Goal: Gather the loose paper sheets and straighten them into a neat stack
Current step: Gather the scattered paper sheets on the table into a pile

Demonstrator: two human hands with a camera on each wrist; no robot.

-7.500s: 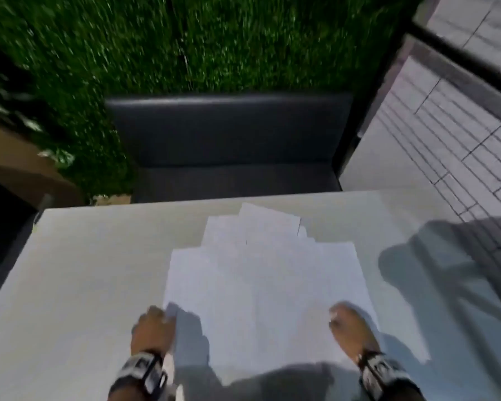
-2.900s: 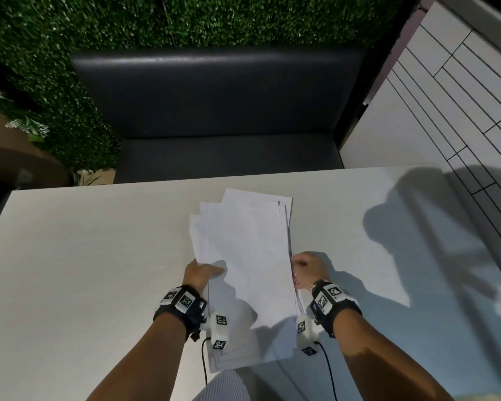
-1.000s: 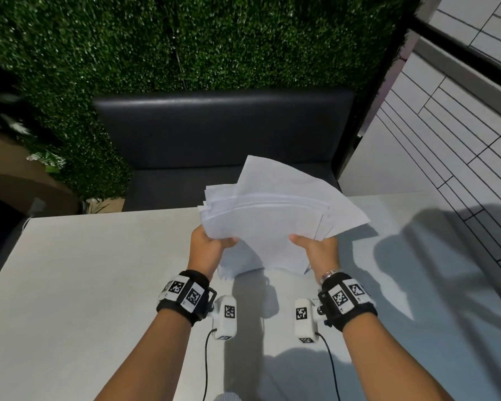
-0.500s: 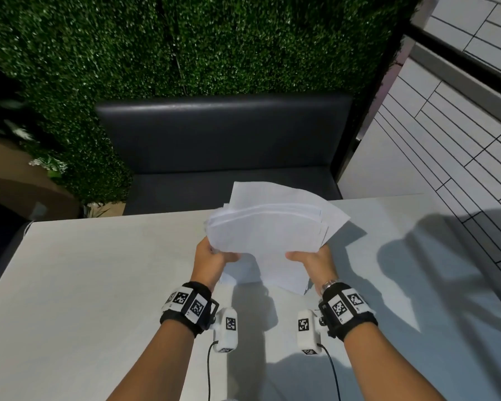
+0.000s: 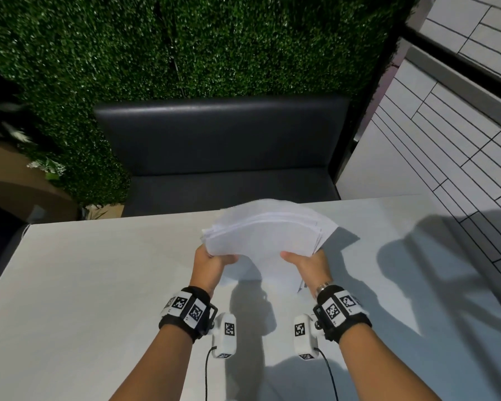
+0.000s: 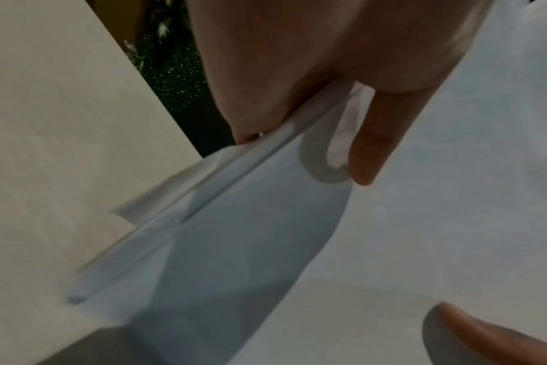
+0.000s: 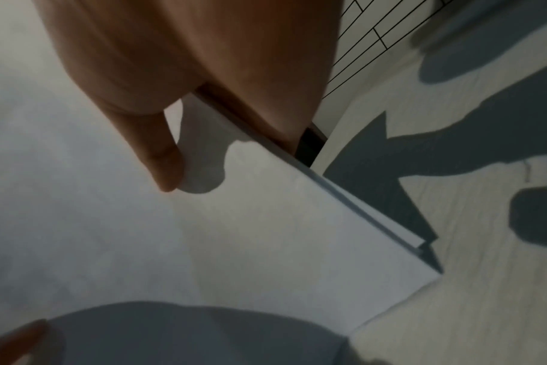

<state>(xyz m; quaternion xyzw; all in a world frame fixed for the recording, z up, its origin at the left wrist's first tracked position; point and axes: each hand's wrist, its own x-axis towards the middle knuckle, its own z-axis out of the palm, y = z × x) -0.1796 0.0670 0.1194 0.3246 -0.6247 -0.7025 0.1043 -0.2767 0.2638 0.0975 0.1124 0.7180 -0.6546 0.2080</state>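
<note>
Lower than half a second ago, the paper sheets (image 5: 268, 241) now arch over the tabletop (image 5: 99, 285), their near edge down at its surface between the two hands. From the head view the bundle bows upward, its long axis running left to right, and the far edges fan unevenly toward the black bench (image 5: 223, 146). The left hand (image 5: 210, 263) grasps the left end and the right hand (image 5: 307, 267) the right end. Only the wrist views show the grip: each thumb lies on the top sheet, fingers under the bundle, and the layered side edges sit stepped, not flush. Tiled floor (image 5: 446, 134) lies right.
</note>
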